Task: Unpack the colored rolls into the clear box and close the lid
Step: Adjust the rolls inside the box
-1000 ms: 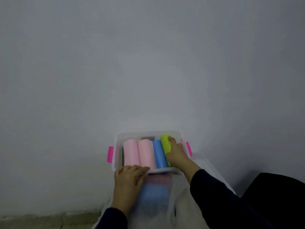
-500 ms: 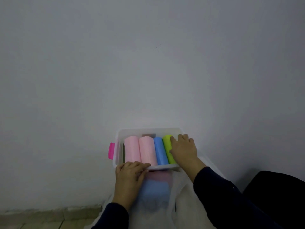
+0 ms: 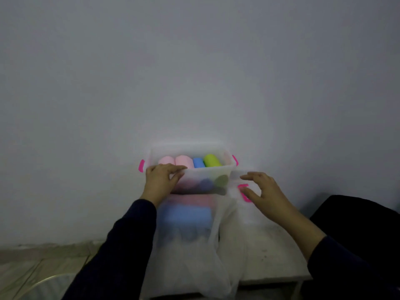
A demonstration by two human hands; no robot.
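The clear box (image 3: 207,177) with pink side clips stands against the wall. It holds two pink rolls (image 3: 175,160), a blue roll (image 3: 198,163) and a green roll (image 3: 211,160) side by side. My left hand (image 3: 161,180) grips the box's near left rim, fingers curled over it. My right hand (image 3: 263,193) is spread open over the clear lid (image 3: 237,176), which lies right of the box with a pink clip (image 3: 242,191) showing. A translucent white bag (image 3: 190,252) in front of the box holds a pink roll (image 3: 190,200) and a blue roll (image 3: 186,216).
Everything sits on a small white table (image 3: 272,260) pushed against a plain grey wall. A black shape (image 3: 359,221) fills the right side. Tiled floor (image 3: 32,267) shows at the lower left.
My right hand has left the green roll, come out of the box and moved right over the lid. My left hand has stayed on the box's near rim.
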